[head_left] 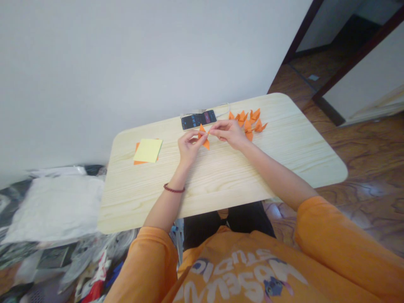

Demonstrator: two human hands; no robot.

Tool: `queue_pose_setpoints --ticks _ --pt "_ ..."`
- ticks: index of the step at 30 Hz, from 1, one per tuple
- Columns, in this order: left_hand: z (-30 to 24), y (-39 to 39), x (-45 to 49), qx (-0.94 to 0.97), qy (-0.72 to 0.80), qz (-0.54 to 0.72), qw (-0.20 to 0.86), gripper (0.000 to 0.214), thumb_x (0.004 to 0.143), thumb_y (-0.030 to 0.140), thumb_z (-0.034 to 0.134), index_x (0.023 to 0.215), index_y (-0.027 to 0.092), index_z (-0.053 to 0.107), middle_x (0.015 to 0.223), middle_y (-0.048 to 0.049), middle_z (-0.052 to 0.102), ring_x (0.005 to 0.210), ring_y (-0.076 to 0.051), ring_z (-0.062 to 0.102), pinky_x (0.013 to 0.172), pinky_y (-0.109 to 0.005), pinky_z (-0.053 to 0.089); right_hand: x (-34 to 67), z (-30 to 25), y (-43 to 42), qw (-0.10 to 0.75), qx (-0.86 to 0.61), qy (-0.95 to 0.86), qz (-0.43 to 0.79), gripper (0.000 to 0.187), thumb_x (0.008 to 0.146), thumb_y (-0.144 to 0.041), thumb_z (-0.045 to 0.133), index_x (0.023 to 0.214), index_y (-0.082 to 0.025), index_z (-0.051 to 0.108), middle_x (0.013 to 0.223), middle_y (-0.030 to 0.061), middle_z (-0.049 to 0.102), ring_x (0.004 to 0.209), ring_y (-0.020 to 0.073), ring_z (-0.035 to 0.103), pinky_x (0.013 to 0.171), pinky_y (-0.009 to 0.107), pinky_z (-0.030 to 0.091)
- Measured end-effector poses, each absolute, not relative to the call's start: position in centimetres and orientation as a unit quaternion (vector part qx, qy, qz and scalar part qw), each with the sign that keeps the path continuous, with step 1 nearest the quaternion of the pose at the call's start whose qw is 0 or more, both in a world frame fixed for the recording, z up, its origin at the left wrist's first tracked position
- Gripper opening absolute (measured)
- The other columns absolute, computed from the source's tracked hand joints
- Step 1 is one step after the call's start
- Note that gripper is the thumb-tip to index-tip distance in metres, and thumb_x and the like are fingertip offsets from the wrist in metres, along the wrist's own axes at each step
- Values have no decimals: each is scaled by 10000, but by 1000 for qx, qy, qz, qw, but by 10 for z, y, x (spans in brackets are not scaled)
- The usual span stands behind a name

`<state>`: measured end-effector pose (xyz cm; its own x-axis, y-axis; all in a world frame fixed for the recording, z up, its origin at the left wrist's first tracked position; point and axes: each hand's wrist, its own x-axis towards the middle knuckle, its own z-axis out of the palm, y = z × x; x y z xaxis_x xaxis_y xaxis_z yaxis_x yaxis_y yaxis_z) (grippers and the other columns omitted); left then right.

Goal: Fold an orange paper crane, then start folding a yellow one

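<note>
The person was seated at a pale wood-grain table [221,181], with both hands raised over its middle and working on one small item. The folded orange paper figure [205,143] was held just above the tabletop, near the centre of the table and slightly toward its far edge, with its pointed flaps projecting between the hands. The work in hand was manual shaping of this figure.

The left hand [189,145] was closed to a pinch, its fingers [196,138] on the figure's left side. The right hand [229,132] was likewise narrowly closed, its fingers [214,131] meeting the figure from the right. Both hands had hold of the same item. The exact contact points were partly hidden by the fingers.

Taking the figure as centre and the far table edge as 12 o'clock, a group of orange origami cranes [248,120] stood at 2 o'clock, near the right hand. A smartphone [198,120] lay just beyond the figure at 12 o'clock, with a white cable [225,108] running from it toward 1 o'clock. A yellow sticky note [147,150] lay at 9 o'clock on orange paper sheets [136,155]. The figure's creases looked sharp, though its final form could not be confirmed from this view.
</note>
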<state>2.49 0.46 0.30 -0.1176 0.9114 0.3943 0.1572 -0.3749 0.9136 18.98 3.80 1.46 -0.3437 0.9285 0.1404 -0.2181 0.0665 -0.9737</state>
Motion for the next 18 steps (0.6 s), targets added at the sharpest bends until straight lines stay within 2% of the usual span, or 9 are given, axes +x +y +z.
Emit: queue_pose_setpoints --ticks 8,18 --pt "3 5 25 588 454 591 314 160 720 342 755 731 191 705 778 -28 710 739 -134 660 616 -238 535 193 19 38 491 -334 -546 591 322 622 -419 805 701 -143 661 449 -64 460 400 32 335 374 191 199" --pt "6 3 21 659 440 569 219 114 754 332 737 740 219 732 751 -23 703 732 -133 644 617 -238 530 194 18 39 455 -345 -551 608 318 604 -389 809 707 -133 651 484 -54 479 414 27 319 372 194 169"
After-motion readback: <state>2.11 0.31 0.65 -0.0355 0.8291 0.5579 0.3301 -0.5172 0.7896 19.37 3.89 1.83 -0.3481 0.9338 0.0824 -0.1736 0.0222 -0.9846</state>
